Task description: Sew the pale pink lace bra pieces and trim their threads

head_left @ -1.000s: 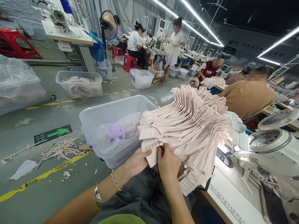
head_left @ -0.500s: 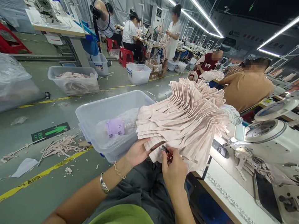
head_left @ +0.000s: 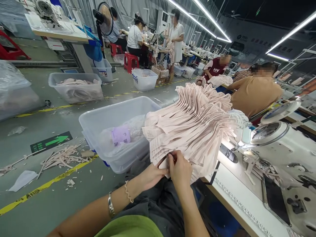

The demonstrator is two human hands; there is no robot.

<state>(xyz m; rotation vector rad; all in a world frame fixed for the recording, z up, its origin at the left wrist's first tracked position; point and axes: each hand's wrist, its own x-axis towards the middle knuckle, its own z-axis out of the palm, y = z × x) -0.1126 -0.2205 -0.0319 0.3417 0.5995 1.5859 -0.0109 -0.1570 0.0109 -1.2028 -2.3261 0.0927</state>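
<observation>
A thick fanned bundle of pale pink fabric pieces [head_left: 190, 121] lies over the corner of the sewing table and hangs down in front of me. My left hand [head_left: 153, 176] pinches the lower edge of the hanging pieces. Close beside it, my right hand [head_left: 180, 167] is closed round a small dark tool, mostly hidden by the fingers, at the same fabric edge. The fingertips of both hands nearly touch.
An open plastic bin [head_left: 116, 158] with a purple-labelled bag stands left of the fabric. On the right are a sewing machine [head_left: 283, 141] and a phone [head_left: 275, 197] on the table [head_left: 232, 194]. Fabric scraps [head_left: 61, 158] litter the floor. Several people sit or stand farther back.
My left hand has moved right and closer to my right hand. The dark tool, seen more plainly before, is now mostly covered. The lower fabric corner has shifted right.
</observation>
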